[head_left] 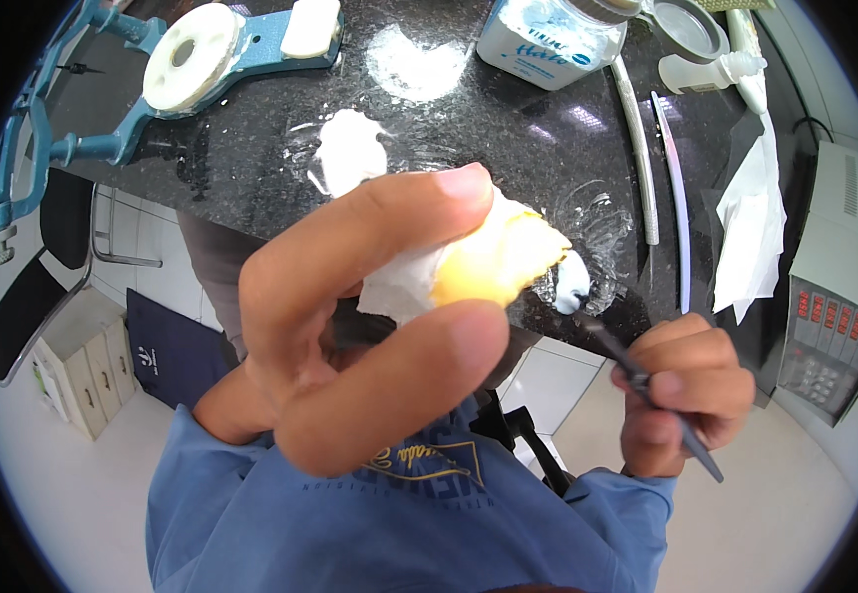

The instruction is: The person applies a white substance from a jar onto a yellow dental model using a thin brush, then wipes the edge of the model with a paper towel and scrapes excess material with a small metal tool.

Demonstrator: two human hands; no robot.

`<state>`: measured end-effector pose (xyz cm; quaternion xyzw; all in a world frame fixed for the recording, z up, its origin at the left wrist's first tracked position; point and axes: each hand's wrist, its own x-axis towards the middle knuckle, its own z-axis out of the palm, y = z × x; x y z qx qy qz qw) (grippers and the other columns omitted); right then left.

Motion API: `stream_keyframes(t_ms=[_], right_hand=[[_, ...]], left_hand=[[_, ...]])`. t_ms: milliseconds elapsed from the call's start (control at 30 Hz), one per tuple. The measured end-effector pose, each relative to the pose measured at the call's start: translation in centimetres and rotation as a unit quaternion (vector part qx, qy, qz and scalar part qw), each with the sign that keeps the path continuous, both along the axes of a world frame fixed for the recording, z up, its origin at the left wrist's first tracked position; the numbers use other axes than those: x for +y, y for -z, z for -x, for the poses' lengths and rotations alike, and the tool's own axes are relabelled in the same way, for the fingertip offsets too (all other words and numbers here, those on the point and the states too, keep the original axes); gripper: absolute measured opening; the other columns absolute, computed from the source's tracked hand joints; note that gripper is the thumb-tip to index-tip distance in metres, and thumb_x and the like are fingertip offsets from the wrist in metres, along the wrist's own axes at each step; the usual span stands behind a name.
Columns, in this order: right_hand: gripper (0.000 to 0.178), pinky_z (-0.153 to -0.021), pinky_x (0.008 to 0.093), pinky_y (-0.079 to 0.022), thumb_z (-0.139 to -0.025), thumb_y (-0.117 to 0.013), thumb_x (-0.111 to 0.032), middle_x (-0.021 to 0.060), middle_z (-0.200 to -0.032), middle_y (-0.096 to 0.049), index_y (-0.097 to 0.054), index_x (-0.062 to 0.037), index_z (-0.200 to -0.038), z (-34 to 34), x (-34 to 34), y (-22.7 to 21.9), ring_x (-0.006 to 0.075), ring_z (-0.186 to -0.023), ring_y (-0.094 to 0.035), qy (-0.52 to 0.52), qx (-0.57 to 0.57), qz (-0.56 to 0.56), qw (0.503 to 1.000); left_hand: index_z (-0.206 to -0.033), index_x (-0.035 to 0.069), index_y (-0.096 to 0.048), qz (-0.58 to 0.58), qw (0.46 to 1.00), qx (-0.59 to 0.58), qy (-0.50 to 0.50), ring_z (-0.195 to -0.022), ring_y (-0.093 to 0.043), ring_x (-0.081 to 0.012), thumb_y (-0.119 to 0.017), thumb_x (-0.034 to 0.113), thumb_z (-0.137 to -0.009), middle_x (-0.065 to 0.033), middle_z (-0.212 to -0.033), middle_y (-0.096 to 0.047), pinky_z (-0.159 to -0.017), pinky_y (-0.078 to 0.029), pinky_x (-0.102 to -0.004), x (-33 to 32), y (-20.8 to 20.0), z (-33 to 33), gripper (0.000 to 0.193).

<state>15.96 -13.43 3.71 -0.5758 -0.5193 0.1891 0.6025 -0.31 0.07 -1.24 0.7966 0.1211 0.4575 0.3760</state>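
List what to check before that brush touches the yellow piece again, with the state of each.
1. Left hand grips the yellow piece between thumb and fingers: ok.
2. Right hand holds the brush like a pen: ok.
3. Brush tip loaded with white paste: ok.
4. Tip on the piece: not ok, apart, at its right end.
5. Underside of the piece clean: cannot tell, hidden.
6. White paste blob on the counter available: ok.

Yellow-and-white cast [478, 265], black speckled countertop [469, 128], blue articulator [103, 119], blue sleeves [251, 514].
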Motion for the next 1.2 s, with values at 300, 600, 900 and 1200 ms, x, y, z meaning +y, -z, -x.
stream_keyframes(t_ms=[300,600,900,1200], right_hand=[[0.019,-0.06,0.0257,-0.052,-0.08,-0.068,-0.005,0.0159,-0.077,-0.064,-0.058,0.0018,-0.094,-2.9,-2.2,-0.6,0.0148,-0.066,-0.062,-0.037,0.038,0.176,0.983],[0.02,-0.06,0.024,-0.052,-0.074,-0.072,0.004,0.0163,-0.078,-0.066,-0.056,0.0007,-0.086,-2.6,-2.2,-0.6,0.0142,-0.069,-0.065,0.005,0.07,0.202,0.977],[0.021,-0.06,0.0242,-0.053,-0.073,-0.073,0.004,0.0176,-0.08,-0.067,-0.057,0.0012,-0.087,-2.6,-1.8,-0.5,0.0151,-0.072,-0.067,-0.016,0.046,0.202,0.978],[0.018,-0.054,0.0283,-0.049,-0.07,-0.074,0.002,0.0157,-0.078,-0.065,-0.066,0.0029,-0.086,-1.7,-0.5,-0.1,0.0213,-0.063,-0.063,-0.058,0.059,0.043,0.996]], left_hand=[[-0.134,0.015,-0.029,-0.038,0.999,-0.004,0.022,-0.102,-0.059,-0.0473,-0.078,0.0,-0.07,-0.0289,-0.131,-0.037,-0.081,-0.058,-0.0484,0.9,0.7,0.5,0.081],[-0.134,0.009,-0.023,-0.127,0.991,0.03,-0.022,-0.103,-0.058,-0.0448,-0.079,0.012,-0.073,-0.0334,-0.129,-0.037,-0.082,-0.057,-0.05,1.0,0.0,0.0,0.083],[-0.134,0.01,-0.028,-0.098,0.995,0.028,0.004,-0.104,-0.056,-0.0482,-0.078,0.004,-0.072,-0.0318,-0.131,-0.036,-0.081,-0.057,-0.0493,1.2,0.1,0.2,0.08],[-0.131,0.01,-0.032,-0.044,0.999,-0.004,-0.007,-0.103,-0.057,-0.0493,-0.076,-0.005,-0.07,-0.0296,-0.13,-0.037,-0.079,-0.058,-0.0467,-0.1,0.2,0.0,0.077]])
